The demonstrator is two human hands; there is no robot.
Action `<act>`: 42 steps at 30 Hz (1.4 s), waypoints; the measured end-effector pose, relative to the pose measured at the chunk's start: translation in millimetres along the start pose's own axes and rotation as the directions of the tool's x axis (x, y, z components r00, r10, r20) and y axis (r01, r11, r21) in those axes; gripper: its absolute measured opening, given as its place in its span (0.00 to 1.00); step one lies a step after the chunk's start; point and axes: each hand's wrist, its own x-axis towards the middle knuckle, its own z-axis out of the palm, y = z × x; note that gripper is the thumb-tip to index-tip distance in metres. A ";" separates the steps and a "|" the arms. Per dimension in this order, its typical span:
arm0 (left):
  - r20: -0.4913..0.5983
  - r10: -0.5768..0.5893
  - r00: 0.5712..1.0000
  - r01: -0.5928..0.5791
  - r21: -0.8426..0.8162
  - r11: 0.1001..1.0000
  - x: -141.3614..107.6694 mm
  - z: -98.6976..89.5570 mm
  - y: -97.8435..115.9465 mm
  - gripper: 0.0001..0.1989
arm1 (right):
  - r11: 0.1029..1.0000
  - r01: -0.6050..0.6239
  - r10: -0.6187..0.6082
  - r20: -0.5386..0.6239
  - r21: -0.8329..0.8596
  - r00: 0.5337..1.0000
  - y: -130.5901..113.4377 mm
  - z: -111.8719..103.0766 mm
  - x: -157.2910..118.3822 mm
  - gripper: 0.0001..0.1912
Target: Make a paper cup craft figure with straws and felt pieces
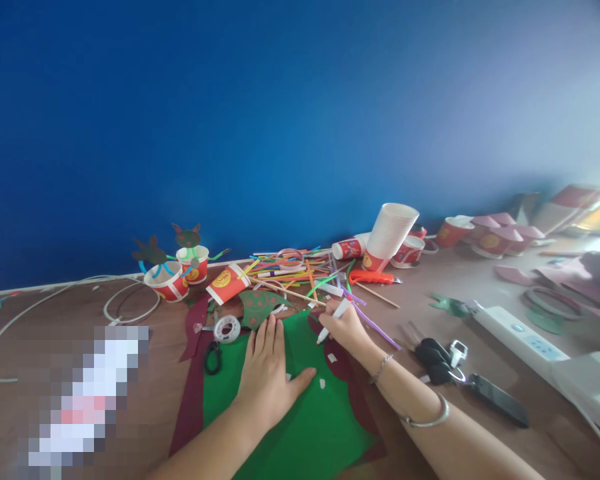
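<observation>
My left hand [269, 373] lies flat on a sheet of green paper [307, 433], fingers stretched out and thumb spread to the right. In my right hand [347, 328] is a white marker [334, 321] with a red end, its lower tip close to the green sheet. Dark red paper [187, 417] shows from under the green on both sides. Just beyond my left fingertips is a dark green paper cutout [263, 307] with reddish markings. A roll of white tape [227, 329] and black-handled scissors [213, 359] sit left of that hand.
Coloured sticks [300, 267] and several red paper cups [229, 283] line the blue wall [280, 133]. A tall cup stack [387, 233] leans beside an orange cutter [373, 277]. Keys [435, 360] and a white power strip [523, 340] lie right; a blurred-out object [90, 393] is left.
</observation>
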 end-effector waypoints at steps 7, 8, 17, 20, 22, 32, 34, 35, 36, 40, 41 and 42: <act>0.029 -0.007 1.000 0.007 -0.002 1.000 0.9 -2.4 0.8 0.46 | 1.000 -0.017 0.017 0.018 -0.001 1.000 -0.2 0.1 -0.3 0.13; 0.035 -0.007 0.999 0.007 -0.001 1.000 1.1 -2.8 0.9 0.46 | 1.000 -0.018 0.018 0.021 -0.003 1.000 -0.3 0.1 -0.4 0.13; 0.046 -0.009 0.999 0.009 0.004 1.000 2.0 -5.5 1.9 0.46 | 1.000 -0.022 0.022 0.028 0.004 0.999 -1.7 -0.2 -1.4 0.13; 0.053 -0.013 0.999 0.013 0.008 1.000 2.1 -5.3 2.0 0.46 | 0.999 -0.026 0.026 0.036 0.022 0.999 -1.3 0.2 -1.7 0.13; 0.053 -0.014 0.999 0.013 0.010 1.000 1.9 -4.5 1.7 0.46 | 0.999 -0.034 0.033 0.040 0.030 0.999 -0.9 0.7 -2.0 0.13; 0.005 0.008 1.000 -0.008 0.017 1.000 0.7 0.1 0.0 0.46 | 0.999 -0.007 0.006 0.030 0.031 1.000 -2.3 0.6 -2.3 0.12; -0.007 0.012 1.000 -0.012 0.017 1.000 0.5 0.3 0.1 0.46 | 0.999 -0.011 0.009 0.031 0.036 0.999 -3.4 0.5 -2.6 0.12; -0.011 0.012 1.000 -0.012 0.019 1.000 0.5 0.1 0.2 0.46 | 0.999 -0.016 0.015 0.031 0.038 0.999 -3.9 0.6 -2.8 0.12; -0.010 0.012 1.000 -0.012 0.020 1.000 0.5 -0.1 0.3 0.46 | 0.999 -0.022 0.021 0.031 0.039 0.999 -4.3 0.7 -3.0 0.11; 0.004 0.008 1.000 -0.009 0.026 1.000 1.1 -1.6 0.6 0.46 | 0.999 -0.024 0.023 0.019 0.044 1.000 -4.2 1.7 -3.1 0.11; 0.005 0.008 1.000 -0.008 0.025 1.000 1.2 -1.8 0.7 0.46 | 0.999 -0.021 0.020 0.013 0.047 1.000 -3.7 1.8 -3.0 0.11; 0.003 0.006 1.000 -0.006 0.024 1.000 1.3 -1.9 0.7 0.46 | 0.998 -0.020 0.019 0.009 0.052 1.000 -3.2 1.9 -2.8 0.11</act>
